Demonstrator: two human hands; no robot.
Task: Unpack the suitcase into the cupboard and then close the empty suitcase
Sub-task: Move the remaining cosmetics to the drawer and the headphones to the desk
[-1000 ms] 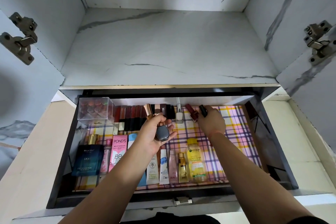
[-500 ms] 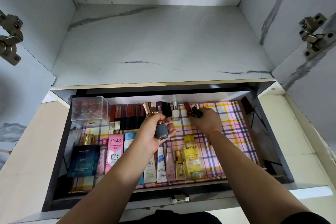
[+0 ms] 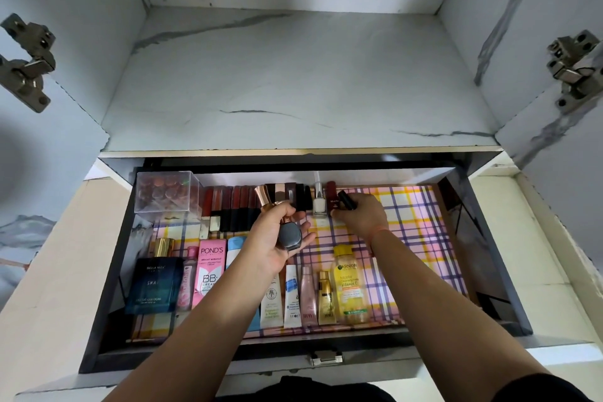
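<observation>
The open cupboard drawer (image 3: 111,271) has a clear box (image 3: 166,191) in its back-left corner, and a blue perfume box (image 3: 153,284) and a pink tube (image 3: 210,271) in the front row. A row of lipsticks (image 3: 235,206) runs along the back wall. Over the middle, the person's left grip (image 3: 277,238) lies palm up, fingers curled round a dark bottle (image 3: 288,237) with a rose-gold cap. Right of it, a white bottle (image 3: 319,204) and a red bottle (image 3: 332,197) end the back row. The right grip (image 3: 359,215) pinches a small dark tube (image 3: 346,199) just beside the red bottle. A yellow bottle (image 3: 348,284) lies in the front row. The suitcase is out of view.

The step appears to be unpacking, with the tube going into the back row. The next move calls for releasing it upright without knocking its neighbours, then placing the dark bottle alongside.
</observation>
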